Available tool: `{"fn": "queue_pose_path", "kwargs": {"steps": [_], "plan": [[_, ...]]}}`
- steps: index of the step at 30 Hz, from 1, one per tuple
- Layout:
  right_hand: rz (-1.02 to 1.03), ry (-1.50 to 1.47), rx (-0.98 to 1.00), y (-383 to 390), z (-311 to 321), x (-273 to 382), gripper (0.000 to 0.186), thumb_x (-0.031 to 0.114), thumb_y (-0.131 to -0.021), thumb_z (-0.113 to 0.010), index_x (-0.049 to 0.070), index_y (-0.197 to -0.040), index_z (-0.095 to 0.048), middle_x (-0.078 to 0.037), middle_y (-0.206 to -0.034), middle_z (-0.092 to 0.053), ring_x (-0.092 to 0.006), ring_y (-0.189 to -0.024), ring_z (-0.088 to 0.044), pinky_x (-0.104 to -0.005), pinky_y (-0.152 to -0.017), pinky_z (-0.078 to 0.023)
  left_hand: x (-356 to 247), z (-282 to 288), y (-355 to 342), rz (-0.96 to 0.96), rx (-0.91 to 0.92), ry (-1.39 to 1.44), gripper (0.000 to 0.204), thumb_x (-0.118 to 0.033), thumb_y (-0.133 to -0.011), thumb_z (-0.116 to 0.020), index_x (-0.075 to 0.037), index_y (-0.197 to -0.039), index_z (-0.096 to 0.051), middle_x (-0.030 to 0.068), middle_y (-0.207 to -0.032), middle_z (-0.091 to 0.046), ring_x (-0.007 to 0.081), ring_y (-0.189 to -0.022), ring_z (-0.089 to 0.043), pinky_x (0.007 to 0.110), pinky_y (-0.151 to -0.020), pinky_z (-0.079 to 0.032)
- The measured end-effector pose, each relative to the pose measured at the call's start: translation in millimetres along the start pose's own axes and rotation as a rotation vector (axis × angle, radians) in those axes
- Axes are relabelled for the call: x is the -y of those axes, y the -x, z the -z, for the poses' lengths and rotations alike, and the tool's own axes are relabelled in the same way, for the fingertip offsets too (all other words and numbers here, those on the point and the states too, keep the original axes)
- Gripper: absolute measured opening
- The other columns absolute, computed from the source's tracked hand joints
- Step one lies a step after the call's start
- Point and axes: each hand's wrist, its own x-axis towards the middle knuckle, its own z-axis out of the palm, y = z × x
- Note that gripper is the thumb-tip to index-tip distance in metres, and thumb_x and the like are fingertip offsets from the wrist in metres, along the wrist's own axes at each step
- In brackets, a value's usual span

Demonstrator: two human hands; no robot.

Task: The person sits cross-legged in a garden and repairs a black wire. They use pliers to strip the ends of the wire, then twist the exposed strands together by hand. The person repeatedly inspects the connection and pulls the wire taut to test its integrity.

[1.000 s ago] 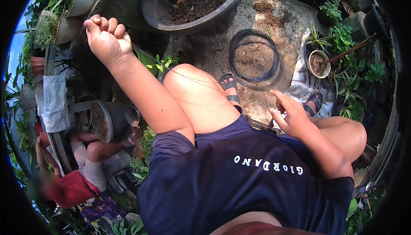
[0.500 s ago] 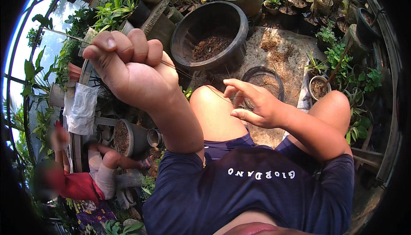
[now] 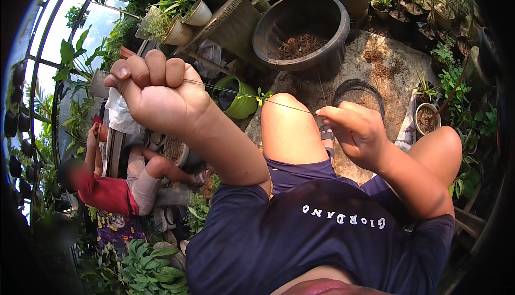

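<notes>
My left hand (image 3: 161,88) is raised at the left, a closed fist with the fingers curled round thin dark wire (image 3: 279,103). From that fist two strands run rightward, one reaching my right hand (image 3: 357,134), whose thumb and fingertips pinch it above my knees. Another thin strand stands up near the right fingertips. On the ground beyond the right hand lies a dark coil of wire (image 3: 382,99), partly hidden by the hand. The wire inside the left fist cannot be seen.
A big black tub (image 3: 343,32) with some soil stands ahead. Left of it are a lime-green pot (image 3: 244,102) and a concrete ledge (image 3: 230,8) with potted plants. A small white pot (image 3: 418,113) stands right. A person in red (image 3: 110,193) sits at far left.
My right hand has gone from loosely spread fingers to a pinch on the wire. The left fist keeps its grip. The view has shifted, bringing the lime-green pot into sight.
</notes>
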Motion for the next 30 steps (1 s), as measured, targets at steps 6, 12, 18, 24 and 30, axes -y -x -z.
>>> {"fn": "queue_pose_path", "kwargs": {"steps": [6, 12, 18, 24, 30], "plan": [[-0.237, -0.249, 0.123, 3, -2, 9, 0.012, 0.003, -0.091, -0.063, 0.002, -0.103, -0.067, -0.014, -0.080, -0.065, -0.0285, -0.069, -0.063, -0.0331, -0.062, -0.050, -8, 9, 9, 0.076, -0.007, 0.098, 0.026, -0.025, -0.104, -0.044, -0.012, -0.083, -0.054, -0.0063, -0.058, -0.028, 0.0061, -0.049, -0.020, 0.022, -0.040, -0.016], [-0.100, -0.065, 0.175, 28, -5, -14, 0.011, 0.008, -0.091, -0.064, 0.003, -0.101, -0.065, -0.013, -0.080, -0.063, -0.0320, -0.072, -0.063, -0.0385, -0.063, -0.051, -14, 28, 3, 0.096, -0.011, 0.130, 0.022, -0.020, -0.103, -0.045, -0.012, -0.084, -0.053, -0.0064, -0.059, -0.027, 0.0061, -0.050, -0.019, 0.021, -0.041, -0.016], [0.167, 0.265, 0.029, 44, -3, -18, 0.030, 0.002, -0.078, -0.068, 0.002, -0.108, -0.065, -0.008, -0.069, -0.052, -0.0234, -0.051, -0.055, -0.0355, -0.044, -0.044, -32, 70, 8, 0.178, -0.068, 0.132, 0.017, -0.015, -0.098, -0.050, -0.013, -0.081, -0.052, -0.0064, -0.059, -0.027, 0.0063, -0.052, -0.021, 0.021, -0.042, -0.017], [0.224, 0.398, 0.074, 46, 8, -16, 0.046, 0.000, -0.069, -0.065, 0.002, -0.114, -0.067, -0.005, -0.067, -0.050, -0.0186, -0.050, -0.052, -0.0320, -0.043, -0.043, -24, 95, 23, 0.189, -0.159, 0.103, 0.019, -0.017, -0.098, -0.051, -0.013, -0.080, -0.054, -0.0062, -0.058, -0.027, 0.0064, -0.051, -0.019, 0.022, -0.042, -0.016], [-0.023, 0.162, 0.144, 46, -9, -18, 0.041, -0.004, -0.073, -0.065, 0.003, -0.113, -0.069, -0.008, -0.069, -0.054, -0.0239, -0.056, -0.056, -0.0351, -0.050, -0.046, -12, 128, 41, 0.203, -0.320, 0.066, 0.027, -0.028, -0.101, -0.051, -0.013, -0.078, -0.053, -0.0067, -0.056, -0.026, 0.0068, -0.049, -0.018, 0.022, -0.040, -0.015]]}}
